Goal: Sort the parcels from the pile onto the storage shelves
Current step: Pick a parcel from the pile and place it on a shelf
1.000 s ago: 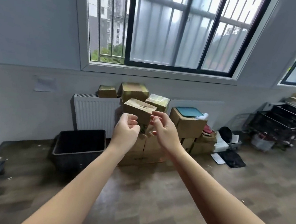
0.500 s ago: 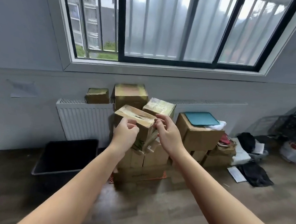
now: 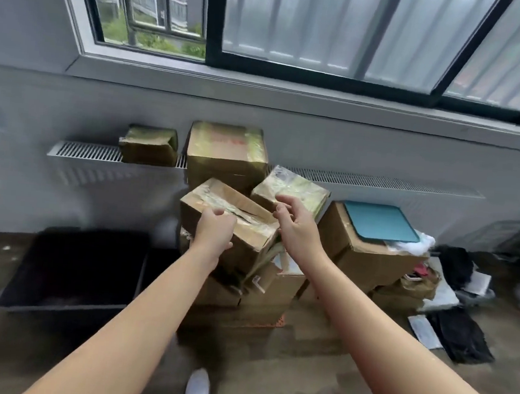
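A pile of cardboard parcels stands against the wall under the window. On top, a tilted brown parcel with torn tape faces me. My left hand lies on its near left side, fingers curled over the top front edge. My right hand hovers at its right corner, fingers apart and holding nothing. Just behind that hand sits a small tape-wrapped parcel. A larger taped parcel stands at the back. Another small parcel rests on the radiator. No shelves are in view.
A black bin stands on the floor to the left of the pile. To the right, a big box carries a teal tray. Beyond it lie bags, papers and dark clothing. My shoe shows below.
I have stepped closer to the pile and the view has tilted down. Both hands have reached the tilted parcel, the left now on its front edge, the right opening beside its right corner.
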### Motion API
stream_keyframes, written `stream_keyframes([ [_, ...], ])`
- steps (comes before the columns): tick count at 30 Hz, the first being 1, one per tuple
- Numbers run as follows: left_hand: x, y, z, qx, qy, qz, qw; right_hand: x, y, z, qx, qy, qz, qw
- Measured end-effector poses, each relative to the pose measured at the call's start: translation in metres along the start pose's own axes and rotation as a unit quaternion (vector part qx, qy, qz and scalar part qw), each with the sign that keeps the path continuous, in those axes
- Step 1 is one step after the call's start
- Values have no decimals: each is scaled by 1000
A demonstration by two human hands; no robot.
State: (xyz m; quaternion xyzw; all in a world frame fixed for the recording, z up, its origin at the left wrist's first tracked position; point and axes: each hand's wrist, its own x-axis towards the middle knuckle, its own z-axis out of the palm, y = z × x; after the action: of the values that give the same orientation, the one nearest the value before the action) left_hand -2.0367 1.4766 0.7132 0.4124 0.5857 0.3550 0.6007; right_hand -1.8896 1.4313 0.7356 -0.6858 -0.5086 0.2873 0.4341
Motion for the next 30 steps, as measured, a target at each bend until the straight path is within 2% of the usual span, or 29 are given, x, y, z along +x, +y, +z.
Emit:
stream_keyframes([
  [5,101,-17,16,-15,19,-100,995,89,38,37,-57,-53,35,996],
  [9,147,-40,27,-35,45,-174,983,136,65,61,-90,-111,54,988],
  [14,198,-61,52,-42,76,-228,970,193,102,77,-130,-164,44,977],
  [16,215,-71,64,-19,102,-260,960,210,121,80,-170,-196,26,965],
  [21,239,-93,89,-41,169,-314,933,247,160,77,-271,-287,-70,916],
  [24,241,-102,97,-17,217,-297,930,264,177,80,-293,-312,-103,898],
  [30,244,-118,106,-47,306,-274,911,277,203,91,-273,-370,-79,884],
])
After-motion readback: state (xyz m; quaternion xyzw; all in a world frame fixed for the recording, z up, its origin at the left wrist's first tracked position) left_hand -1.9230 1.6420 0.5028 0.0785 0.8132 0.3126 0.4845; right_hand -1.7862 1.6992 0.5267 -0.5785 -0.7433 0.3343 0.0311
